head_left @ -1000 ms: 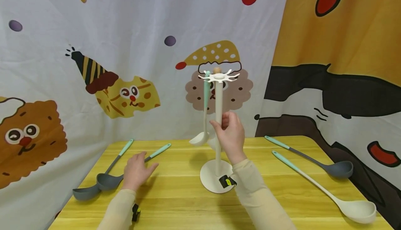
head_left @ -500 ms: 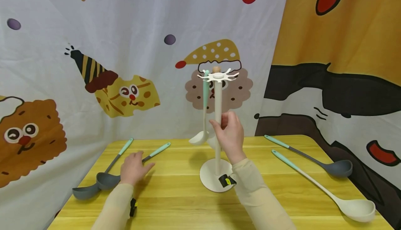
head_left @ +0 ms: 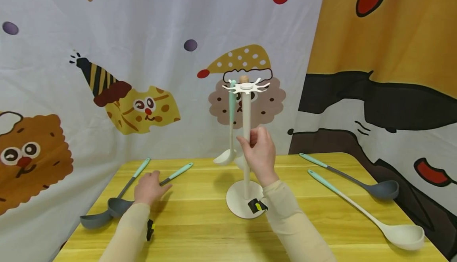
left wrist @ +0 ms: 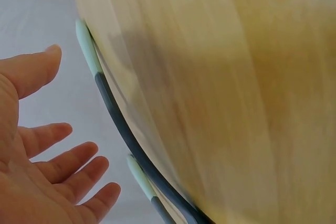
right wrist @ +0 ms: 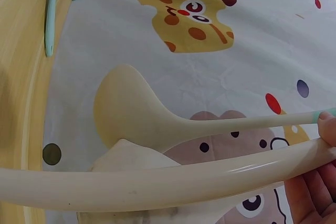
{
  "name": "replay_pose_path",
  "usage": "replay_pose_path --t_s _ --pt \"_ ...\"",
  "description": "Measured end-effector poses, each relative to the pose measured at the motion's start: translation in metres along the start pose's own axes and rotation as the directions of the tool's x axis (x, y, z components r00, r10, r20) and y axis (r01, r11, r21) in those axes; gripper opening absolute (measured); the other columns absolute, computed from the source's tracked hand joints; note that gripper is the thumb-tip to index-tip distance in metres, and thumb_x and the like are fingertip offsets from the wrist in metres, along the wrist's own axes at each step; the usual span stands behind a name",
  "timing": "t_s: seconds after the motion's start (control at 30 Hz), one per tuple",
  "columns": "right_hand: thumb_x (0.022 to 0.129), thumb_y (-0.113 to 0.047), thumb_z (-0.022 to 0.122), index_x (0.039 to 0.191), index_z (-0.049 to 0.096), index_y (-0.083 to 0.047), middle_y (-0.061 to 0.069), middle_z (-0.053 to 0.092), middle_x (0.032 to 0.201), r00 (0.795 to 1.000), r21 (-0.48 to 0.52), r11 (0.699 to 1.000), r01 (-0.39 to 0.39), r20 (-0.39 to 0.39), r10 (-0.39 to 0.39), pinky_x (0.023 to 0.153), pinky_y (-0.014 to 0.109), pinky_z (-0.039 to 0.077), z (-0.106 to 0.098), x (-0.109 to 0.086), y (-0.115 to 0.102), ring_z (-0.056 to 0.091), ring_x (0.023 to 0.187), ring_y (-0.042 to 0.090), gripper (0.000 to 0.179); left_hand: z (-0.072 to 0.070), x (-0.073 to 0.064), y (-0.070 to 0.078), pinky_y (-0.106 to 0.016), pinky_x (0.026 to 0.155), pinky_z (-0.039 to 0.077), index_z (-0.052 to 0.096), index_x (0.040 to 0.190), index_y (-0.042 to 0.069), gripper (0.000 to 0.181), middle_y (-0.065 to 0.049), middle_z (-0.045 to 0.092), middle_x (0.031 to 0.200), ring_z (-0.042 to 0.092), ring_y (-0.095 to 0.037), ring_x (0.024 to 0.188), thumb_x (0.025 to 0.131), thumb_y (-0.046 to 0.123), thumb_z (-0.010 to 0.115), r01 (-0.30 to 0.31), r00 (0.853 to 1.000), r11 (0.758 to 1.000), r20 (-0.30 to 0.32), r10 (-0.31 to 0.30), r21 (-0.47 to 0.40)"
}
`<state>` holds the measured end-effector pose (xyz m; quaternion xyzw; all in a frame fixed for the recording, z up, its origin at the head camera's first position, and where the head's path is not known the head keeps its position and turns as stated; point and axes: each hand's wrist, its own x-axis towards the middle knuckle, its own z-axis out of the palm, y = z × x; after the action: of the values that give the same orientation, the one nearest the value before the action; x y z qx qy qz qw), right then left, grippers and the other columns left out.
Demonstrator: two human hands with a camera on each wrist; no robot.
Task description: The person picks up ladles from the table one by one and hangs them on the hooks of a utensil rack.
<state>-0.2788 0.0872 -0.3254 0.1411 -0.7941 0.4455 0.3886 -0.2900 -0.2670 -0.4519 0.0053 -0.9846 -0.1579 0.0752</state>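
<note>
My right hand (head_left: 262, 155) grips the pole of a white utensil stand (head_left: 246, 115), thumb on one side and fingers on the other. From the stand's star-shaped top hangs a white ladle (head_left: 224, 157) with a mint handle; a second pale utensil (right wrist: 134, 153) shows partly behind the pole. At the left, my left hand (head_left: 148, 188) hovers by a dark grey ladle (head_left: 119, 206), hiding part of its shaft. In the left wrist view its fingers are spread, apart from the ladle shaft (left wrist: 118, 116). Another grey ladle (head_left: 95, 220) lies beside that one, their bowls overlapping.
On the right of the wooden table (head_left: 200, 230) lie a grey ladle (head_left: 383, 190) and a large white ladle (head_left: 405, 237), both with mint handles. The stand's round base (head_left: 237, 204) rests mid-table. A cartoon-printed curtain (head_left: 160, 24) hangs behind.
My left hand has drifted a little leftward over the grey ladle. My right hand keeps its hold on the pole, and the view has shifted slightly.
</note>
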Motion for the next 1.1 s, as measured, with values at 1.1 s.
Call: replay_pose_path --t_s 1.1 --pt "0.089 -0.015 0.076 0.094 0.053 -0.003 0.008 0.052 0.08 1.0 -0.024 0.999 -0.025 0.011 0.025 0.059 0.034 0.045 0.0 -0.001 -0.004 0.052 0.068 0.022 0.026 0.005 0.007 -0.013 -0.06 0.071 0.052 0.06 0.12 -0.009 0.049 -0.031 0.062 0.106 0.06 -0.047 0.092 0.086 0.026 0.069 0.086 0.99 0.996 0.113 -0.086 0.011"
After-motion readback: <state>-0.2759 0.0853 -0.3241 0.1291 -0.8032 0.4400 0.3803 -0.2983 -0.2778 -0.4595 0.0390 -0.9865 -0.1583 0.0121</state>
